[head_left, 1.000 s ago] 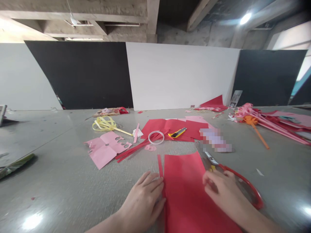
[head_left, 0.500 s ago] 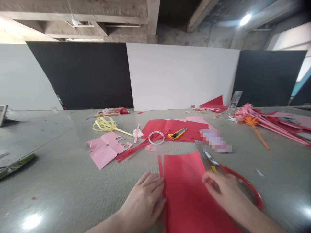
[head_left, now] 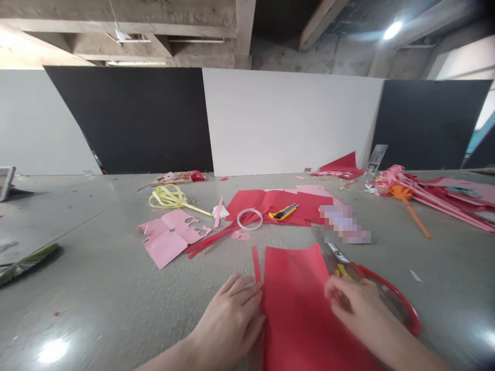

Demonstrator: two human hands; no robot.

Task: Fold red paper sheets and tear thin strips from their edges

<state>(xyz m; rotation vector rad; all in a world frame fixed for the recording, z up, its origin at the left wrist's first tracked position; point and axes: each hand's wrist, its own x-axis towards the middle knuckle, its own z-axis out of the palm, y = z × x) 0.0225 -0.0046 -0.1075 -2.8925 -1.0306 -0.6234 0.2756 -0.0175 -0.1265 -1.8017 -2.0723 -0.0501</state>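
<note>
Fingers of the left hand (head_left: 228, 319) rest on a red strip (head_left: 256, 264), thumb wide apart; those of the right hand (head_left: 356, 301) are curled narrow by the red sheet (head_left: 296, 304), grip unclear. Sheet and strip lie on the counter (head_left: 116, 288); light, even pressure should keep both flat. One ring (head_left: 238, 220), one cutter (head_left: 284, 212), one pair of scissors (head_left: 386, 283).

Glare is thrown onto the grey tabletop (head_left: 116, 288) at lower left and lower right; the upper-left corner is washed out, edges are stretched.
</note>
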